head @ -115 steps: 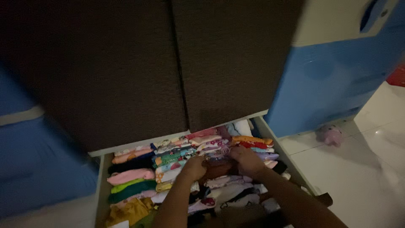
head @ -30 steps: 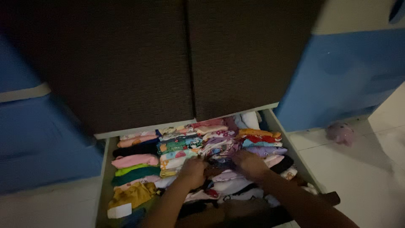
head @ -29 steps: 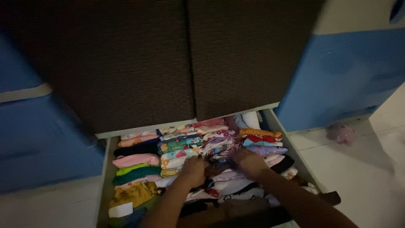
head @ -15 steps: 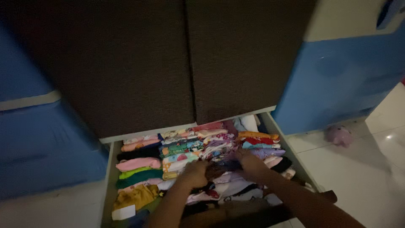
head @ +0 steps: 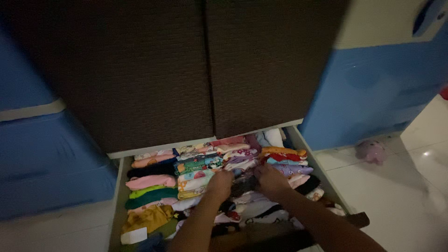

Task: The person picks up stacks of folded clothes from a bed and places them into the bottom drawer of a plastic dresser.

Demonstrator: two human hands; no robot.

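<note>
A dark folded garment (head: pixel 242 185) sits in the middle row of my open drawer (head: pixel 115 196), wedged between my left hand (head: pixel 220 183) and my right hand (head: pixel 269 179); both hands press into the row with fingers curled on the cloth, though in this dim light I cannot tell whether either grip truly pinches it or only pushes its neighbours aside. Around it stand tight files of small folded clothes: a pink piece (head: pixel 151 181) and a green piece (head: pixel 149 197) in the left row, a teal patterned piece (head: pixel 198 164) just beyond my left hand, an orange piece (head: pixel 282 151) at the right. The packing is the risk, I judge: pulling or pushing one fold could drag its neighbours up and collapse the row, and cloth riding above the rim could jam against the dark brown cabinet doors (head: pixel 205 70) overhanging the drawer's back. Blue plastic cabinets (head: pixel 382 88) flank it, and a small pink toy (head: pixel 371 151) lies on the pale tiled floor (head: pixel 396 196) to the right.
</note>
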